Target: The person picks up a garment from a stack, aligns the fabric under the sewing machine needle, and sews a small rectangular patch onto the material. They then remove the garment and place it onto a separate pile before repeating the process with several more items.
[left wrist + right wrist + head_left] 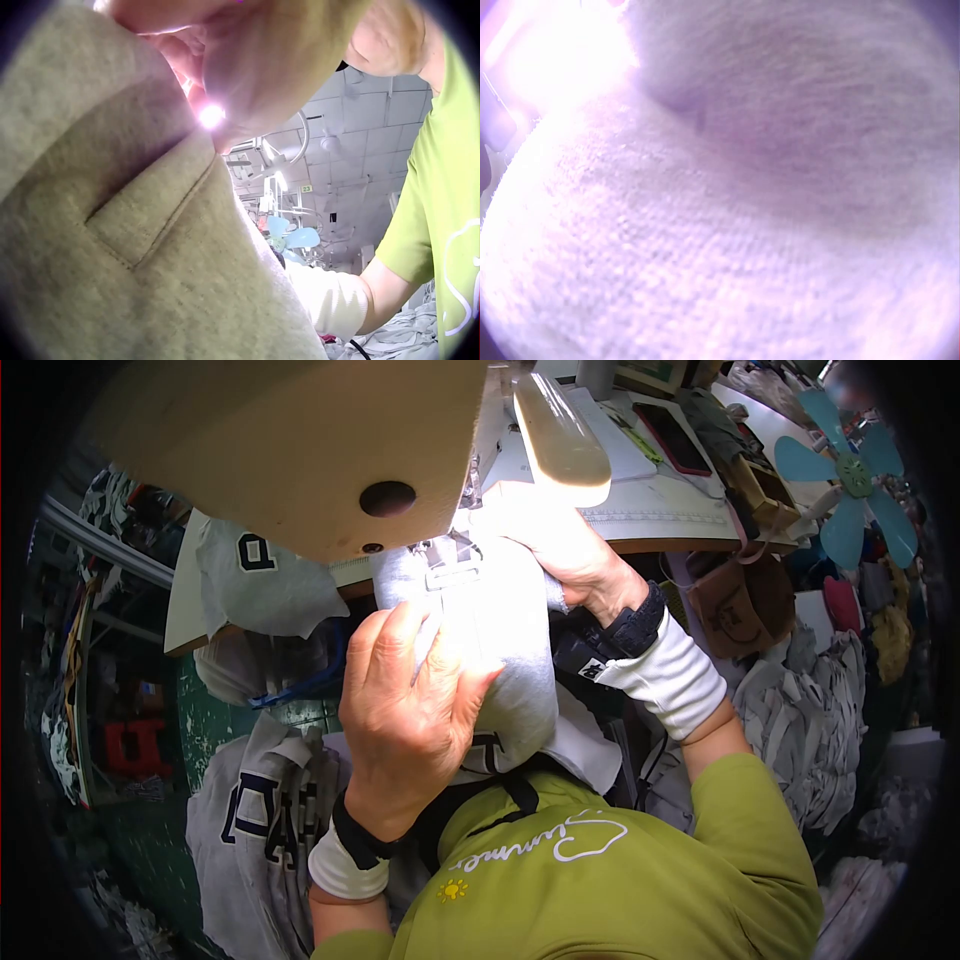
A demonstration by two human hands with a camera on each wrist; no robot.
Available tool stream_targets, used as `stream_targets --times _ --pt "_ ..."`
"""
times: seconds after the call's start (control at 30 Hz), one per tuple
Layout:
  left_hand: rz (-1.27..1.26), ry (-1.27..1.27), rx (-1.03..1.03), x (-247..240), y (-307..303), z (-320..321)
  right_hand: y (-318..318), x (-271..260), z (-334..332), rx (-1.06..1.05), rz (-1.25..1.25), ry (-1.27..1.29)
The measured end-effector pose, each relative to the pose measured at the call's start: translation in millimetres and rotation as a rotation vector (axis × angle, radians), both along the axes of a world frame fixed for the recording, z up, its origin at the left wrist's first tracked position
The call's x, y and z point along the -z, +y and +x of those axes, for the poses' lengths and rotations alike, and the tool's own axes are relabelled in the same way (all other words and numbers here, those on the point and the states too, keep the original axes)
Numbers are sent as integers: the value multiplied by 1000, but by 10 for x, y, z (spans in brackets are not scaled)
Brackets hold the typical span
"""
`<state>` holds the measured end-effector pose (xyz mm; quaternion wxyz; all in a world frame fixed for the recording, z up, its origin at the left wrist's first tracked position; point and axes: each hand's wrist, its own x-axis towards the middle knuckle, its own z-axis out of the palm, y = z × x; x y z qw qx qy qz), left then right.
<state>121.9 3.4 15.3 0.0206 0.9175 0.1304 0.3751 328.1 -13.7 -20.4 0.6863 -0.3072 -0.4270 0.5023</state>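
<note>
While the person sits at a big tan sewing machine (290,440), both hands are on one grey cloth (515,670).

Far on the left, a grey shirt with dark letters (255,810) hangs low. Above it lies a white cloth with a dark letter (262,575), at the edge of the table (660,510).

Next comes the left hand (405,710). It lies flat and wide on the grey cloth. Its fingers (385,645) are mostly straight and point up at the metal foot (450,565) of the machine. Its thumb sticks out to the side and presses on the cloth too. The hand grabs nothing. A white cuff with a black band (345,855) sits on that wrist.

The grey cloth is in the middle, right under the metal foot, and it hangs down to the person's green shirt (600,880). The left wrist view shows a sewn line (161,225) on the cloth from very close.

The right hand (565,550) rests on the cloth just past the foot. A bright light shines on it, so I cannot tell if its fingers pinch the cloth or lie flat. The right wrist view shows only fuzzy cloth (727,225) and glare.

Further right, a dark phone (672,438) lies on the table. A brown bag (735,605) hangs below the table edge. A blue fan (850,480) stands at the far right.
</note>
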Motion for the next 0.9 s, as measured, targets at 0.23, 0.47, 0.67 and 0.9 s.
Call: stream_targets --times 0.23,0.47,0.67,0.9 --pt "0 13 7 0 10 -27 -28 -43 -24 25 -18 -22" --pt "-10 9 23 13 14 -32 -13 -11 -29 46 -3 -8" --pt "-17 15 12 12 8 -39 1 10 -34 19 0 28" --pt "-53 5 -26 22 13 -95 9 13 -48 115 62 -143"
